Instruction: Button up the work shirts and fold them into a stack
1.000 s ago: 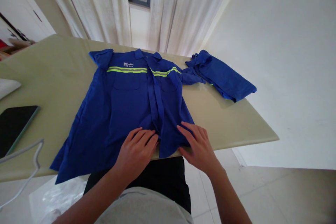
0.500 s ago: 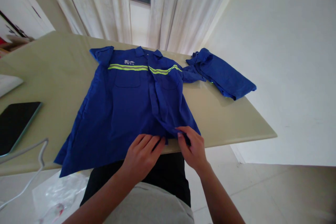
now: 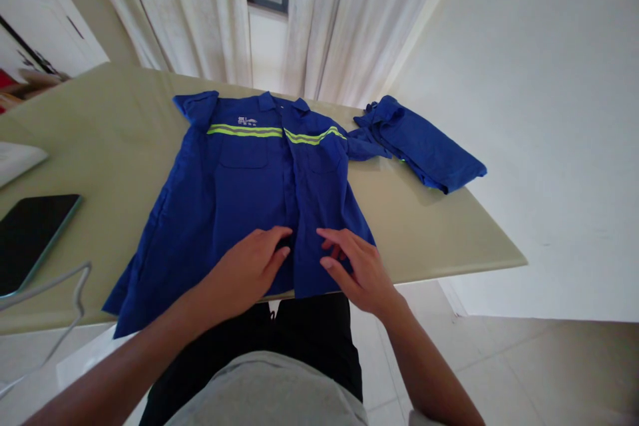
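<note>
A blue work shirt [image 3: 234,200] with yellow-green reflective stripes lies front up on the pale green table [image 3: 114,140], collar at the far side. My left hand [image 3: 252,263] rests on the shirt's lower front, just left of the button placket, fingers lightly curled with the thumb out. My right hand [image 3: 357,265] lies on the right front panel near the hem, fingers stretched toward the placket. Both hands press on cloth and hold nothing. The shirt's right sleeve runs toward a second folded blue garment [image 3: 424,150].
A dark tablet [image 3: 30,229] lies at the table's left edge, with a white cable [image 3: 54,283] looping beside it. White curtains [image 3: 319,20] hang behind the table. The table's right corner [image 3: 514,256] ends over a light tiled floor.
My right hand let go of the pinched lower right front panel, which now lies flat beside the placket. Both hands moved slightly up the shirt toward its middle.
</note>
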Demonstrator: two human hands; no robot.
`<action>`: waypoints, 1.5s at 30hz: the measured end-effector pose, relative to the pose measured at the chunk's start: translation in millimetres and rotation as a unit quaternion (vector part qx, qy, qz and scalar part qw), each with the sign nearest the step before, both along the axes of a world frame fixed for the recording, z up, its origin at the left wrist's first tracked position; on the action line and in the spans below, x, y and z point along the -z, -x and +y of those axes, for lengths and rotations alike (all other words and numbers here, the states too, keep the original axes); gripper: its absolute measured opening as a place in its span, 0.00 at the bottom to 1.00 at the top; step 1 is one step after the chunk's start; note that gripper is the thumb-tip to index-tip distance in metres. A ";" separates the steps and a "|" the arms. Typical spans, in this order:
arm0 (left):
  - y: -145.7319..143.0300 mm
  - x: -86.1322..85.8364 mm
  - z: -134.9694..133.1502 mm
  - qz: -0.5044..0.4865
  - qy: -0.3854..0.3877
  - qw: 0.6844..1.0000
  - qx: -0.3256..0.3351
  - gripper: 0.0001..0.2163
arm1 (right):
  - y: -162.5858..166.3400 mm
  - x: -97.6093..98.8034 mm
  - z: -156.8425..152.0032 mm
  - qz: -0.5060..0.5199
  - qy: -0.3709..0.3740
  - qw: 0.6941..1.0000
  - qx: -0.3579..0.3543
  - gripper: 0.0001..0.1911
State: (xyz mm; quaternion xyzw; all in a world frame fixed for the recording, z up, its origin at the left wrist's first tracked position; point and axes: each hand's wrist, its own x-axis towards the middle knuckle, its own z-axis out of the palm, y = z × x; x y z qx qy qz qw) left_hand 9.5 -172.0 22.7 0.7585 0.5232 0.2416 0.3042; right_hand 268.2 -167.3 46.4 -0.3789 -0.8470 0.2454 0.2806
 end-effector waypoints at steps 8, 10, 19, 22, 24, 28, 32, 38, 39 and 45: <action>-28.6 -36.8 71.3 -0.411 0.312 0.842 -0.155 0.27 | 41.3 -24.1 122.7 -0.085 -0.049 0.982 -0.159 0.16; -34.9 -46.2 83.2 -0.415 0.335 0.830 -0.163 0.28 | 39.5 -15.9 142.7 -0.085 -0.034 0.987 -0.133 0.18; -12.6 7.9 125.5 -0.092 0.020 0.995 0.029 0.10 | 16.6 29.6 149.9 -0.066 0.114 0.991 -0.014 0.14; -7.2 19.6 115.0 0.047 -0.095 0.992 0.075 0.07 | 11.5 34.5 153.7 -0.014 0.135 0.990 0.033 0.13; -3.2 17.4 108.5 0.087 -0.108 0.983 0.120 0.08 | 9.6 36.2 157.0 0.026 0.158 0.985 0.059 0.14; 3.8 10.1 105.6 0.075 -0.076 0.981 0.161 0.09 | 10.7 37.2 159.2 0.111 0.263 0.957 0.049 0.18; 2.9 11.3 106.7 0.056 -0.059 0.985 0.152 0.04 | 12.2 32.1 156.9 0.115 0.324 0.939 0.028 0.20; -2.9 8.5 101.8 0.015 -0.067 0.990 0.123 0.04 | 1.9 18.2 151.4 0.031 0.363 0.929 -0.056 0.19; -3.3 8.1 100.8 0.010 -0.073 0.990 0.119 0.04 | -0.1 16.1 150.2 0.015 0.375 0.924 -0.073 0.20; -3.7 13.0 99.9 -0.008 -0.073 0.989 0.132 0.07 | -4.5 9.7 147.8 0.045 0.419 0.898 -0.122 0.19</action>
